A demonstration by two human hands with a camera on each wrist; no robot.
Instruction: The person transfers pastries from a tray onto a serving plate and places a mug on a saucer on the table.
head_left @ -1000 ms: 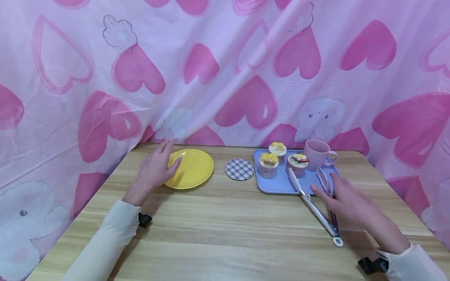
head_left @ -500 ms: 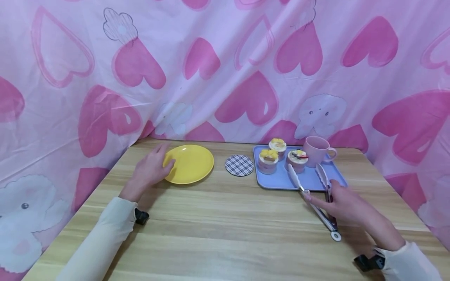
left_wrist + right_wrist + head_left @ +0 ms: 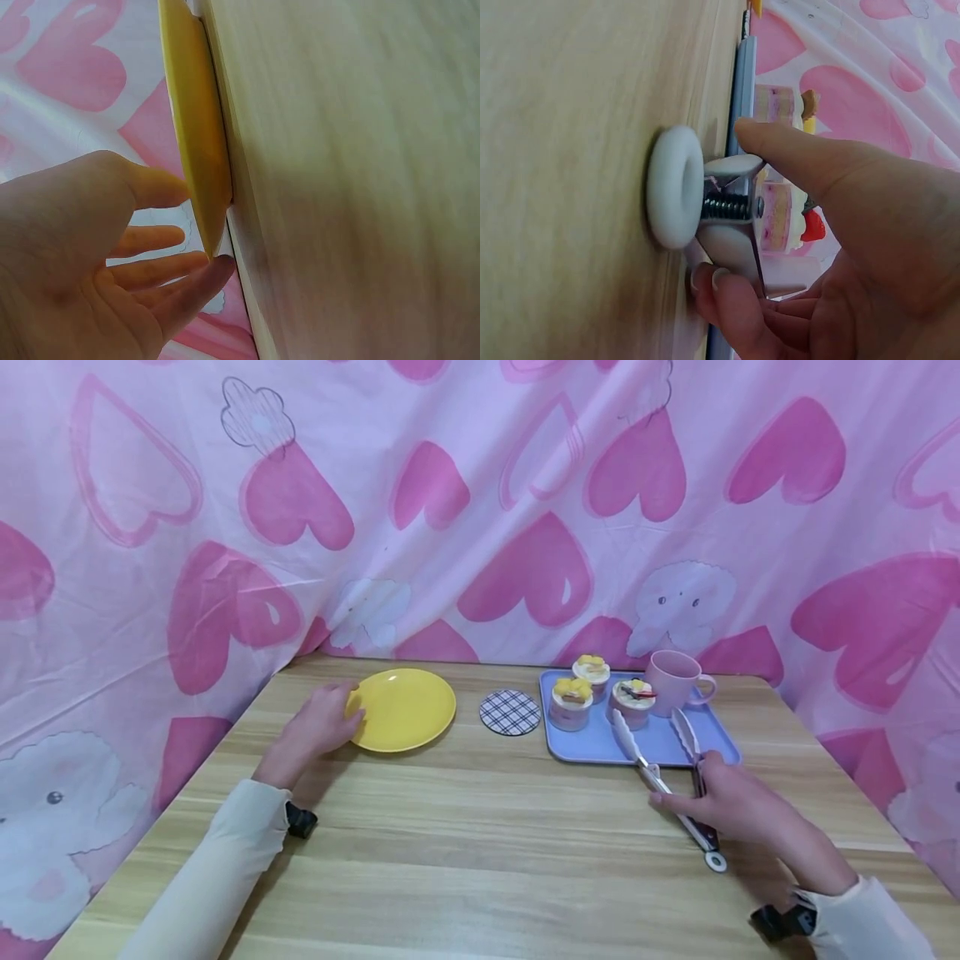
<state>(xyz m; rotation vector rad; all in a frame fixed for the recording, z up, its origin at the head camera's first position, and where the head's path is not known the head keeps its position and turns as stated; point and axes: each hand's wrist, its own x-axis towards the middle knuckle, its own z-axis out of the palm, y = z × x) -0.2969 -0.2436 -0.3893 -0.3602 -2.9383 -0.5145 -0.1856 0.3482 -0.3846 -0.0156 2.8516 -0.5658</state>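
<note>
At the left rim of a yellow plate (image 3: 405, 710), my left hand (image 3: 318, 722) has its thumb on the edge and its fingers at the underside, as the left wrist view shows. The plate lies flat on the table. My right hand (image 3: 738, 802) holds metal tongs (image 3: 678, 810), thumb on one arm and fingers round the other. In the right wrist view the tongs' white end ring (image 3: 676, 187) and spring (image 3: 731, 207) are near the tabletop. The spread tong tips reach over the blue tray (image 3: 592, 753), the left one close in front of a fruit-topped dessert cup (image 3: 630, 706).
Two more dessert cups, one in front (image 3: 572, 706) and one behind (image 3: 591, 675), stand at the tray's left. A pink mug (image 3: 675, 683) stands at its back right. Between plate and tray lies a checked round coaster (image 3: 510, 712). A pink heart-patterned curtain (image 3: 420, 527) hangs behind the table.
My left hand has come down and its fingers have closed in at the plate's left rim. My right hand has lowered onto the tongs and taken hold. The dishes keep their places.
</note>
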